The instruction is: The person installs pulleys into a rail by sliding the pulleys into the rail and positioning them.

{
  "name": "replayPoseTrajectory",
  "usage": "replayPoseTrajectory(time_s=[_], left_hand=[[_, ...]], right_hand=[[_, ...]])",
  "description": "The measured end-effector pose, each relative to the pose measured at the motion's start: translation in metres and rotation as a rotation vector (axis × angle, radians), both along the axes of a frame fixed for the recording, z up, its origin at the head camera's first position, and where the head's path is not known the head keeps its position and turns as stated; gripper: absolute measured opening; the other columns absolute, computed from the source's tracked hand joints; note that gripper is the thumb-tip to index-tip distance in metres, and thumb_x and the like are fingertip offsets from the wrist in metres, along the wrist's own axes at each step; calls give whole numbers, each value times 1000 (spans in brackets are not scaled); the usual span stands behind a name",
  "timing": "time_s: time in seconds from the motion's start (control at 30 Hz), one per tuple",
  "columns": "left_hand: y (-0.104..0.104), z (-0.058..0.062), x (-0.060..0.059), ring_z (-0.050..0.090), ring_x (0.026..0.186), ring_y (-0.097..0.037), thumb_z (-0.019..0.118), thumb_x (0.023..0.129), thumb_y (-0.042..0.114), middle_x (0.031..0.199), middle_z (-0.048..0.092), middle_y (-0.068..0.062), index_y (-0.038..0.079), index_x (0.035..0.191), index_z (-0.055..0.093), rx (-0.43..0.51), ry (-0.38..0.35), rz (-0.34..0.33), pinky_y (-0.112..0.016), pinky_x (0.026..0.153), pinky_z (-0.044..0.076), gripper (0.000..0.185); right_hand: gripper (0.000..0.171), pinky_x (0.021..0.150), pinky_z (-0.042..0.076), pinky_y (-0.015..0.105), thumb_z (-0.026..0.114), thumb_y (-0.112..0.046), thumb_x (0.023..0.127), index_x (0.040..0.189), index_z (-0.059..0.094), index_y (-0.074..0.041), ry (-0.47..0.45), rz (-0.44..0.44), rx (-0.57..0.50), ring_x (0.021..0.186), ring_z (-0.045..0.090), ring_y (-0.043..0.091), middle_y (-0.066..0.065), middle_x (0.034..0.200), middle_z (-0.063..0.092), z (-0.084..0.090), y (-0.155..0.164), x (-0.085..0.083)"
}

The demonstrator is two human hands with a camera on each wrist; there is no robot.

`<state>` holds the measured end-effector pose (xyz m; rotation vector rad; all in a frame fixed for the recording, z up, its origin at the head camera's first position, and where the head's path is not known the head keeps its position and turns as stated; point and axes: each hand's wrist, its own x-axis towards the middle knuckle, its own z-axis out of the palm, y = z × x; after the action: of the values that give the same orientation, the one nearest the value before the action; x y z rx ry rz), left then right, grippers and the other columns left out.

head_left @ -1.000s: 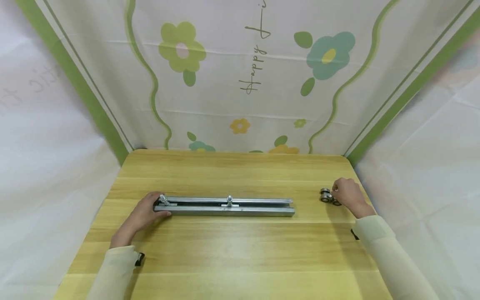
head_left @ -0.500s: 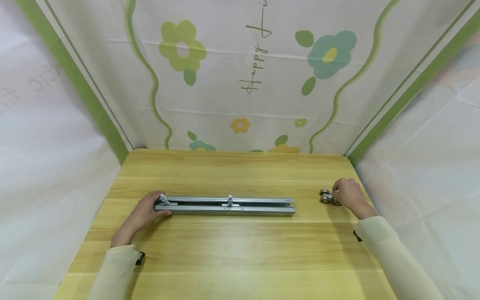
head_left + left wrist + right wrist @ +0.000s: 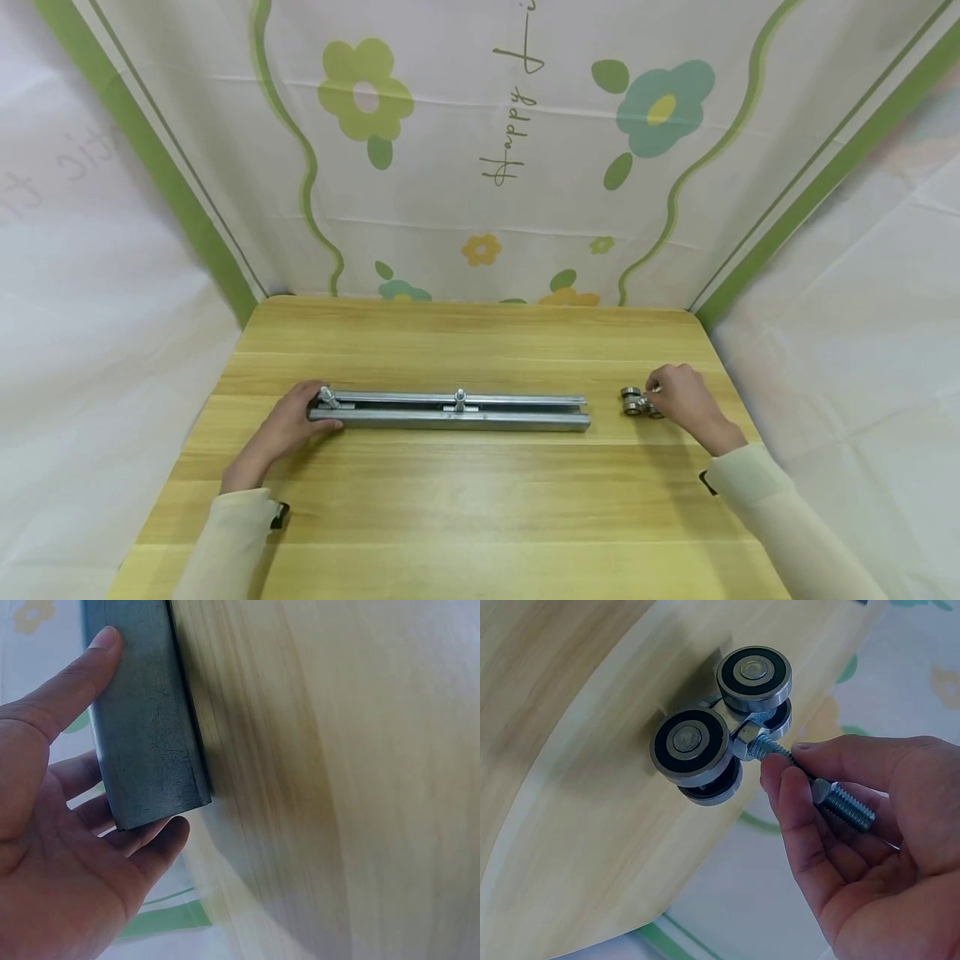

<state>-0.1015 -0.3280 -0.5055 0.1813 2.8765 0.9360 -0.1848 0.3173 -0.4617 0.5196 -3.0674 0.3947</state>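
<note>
Shifting: roller (image 3: 634, 402), pinched by right hand (image 3: 678, 402), now nearer rail (image 3: 450, 412)
Bolt (image 3: 832, 796): points away from wheels
Rail: lies left-right, left hand (image 3: 288, 427) gripping its end

The person wears a long-sleeved top in pale cream, the cloth smooth and plain with no print or pattern. Both sleeves (image 3: 225, 542) reach down to the wrists and end in a slightly looser cuff. At each wrist a small black piece (image 3: 278, 517) peeps out beside the cuff, like a strap or clip. The left hand (image 3: 281, 433) and the right hand (image 3: 686, 404) are bare, with short, unpainted nails on the fingers (image 3: 787, 799).
</note>
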Motion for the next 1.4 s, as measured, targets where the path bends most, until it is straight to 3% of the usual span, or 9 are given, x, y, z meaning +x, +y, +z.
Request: replayPoseTrajectory(time_s=[0.33, 0.77, 1.4], left_hand=[[0, 1, 0, 42, 136, -64, 87, 90, 24, 147, 43, -46, -19, 143, 47, 4, -10, -2, -74, 113, 36, 79], [0, 0, 1, 41, 137, -65, 87, 90, 25, 148, 42, -46, -20, 145, 46, -1, -14, 0, -74, 113, 35, 81], [-1, -1, 0, 43, 135, -64, 87, 89, 24, 146, 44, -46, -19, 142, 49, 2, 0, -8, -74, 112, 36, 78]], right_hand=[[5, 58, 59, 39, 76, 1, 89, 87, 80, 1, -20, 64, -29, 57, 58, 9, 15, 85, 77, -1, -26, 12], [3, 60, 61, 37, 78, 1, 88, 87, 80, 2, -27, 116, -33, 61, 65, 10, 14, 85, 78, -5, -48, 21], [5, 57, 59, 33, 76, 3, 90, 91, 81, 4, -19, 139, -51, 58, 62, 6, 16, 86, 78, -9, -63, 21]])
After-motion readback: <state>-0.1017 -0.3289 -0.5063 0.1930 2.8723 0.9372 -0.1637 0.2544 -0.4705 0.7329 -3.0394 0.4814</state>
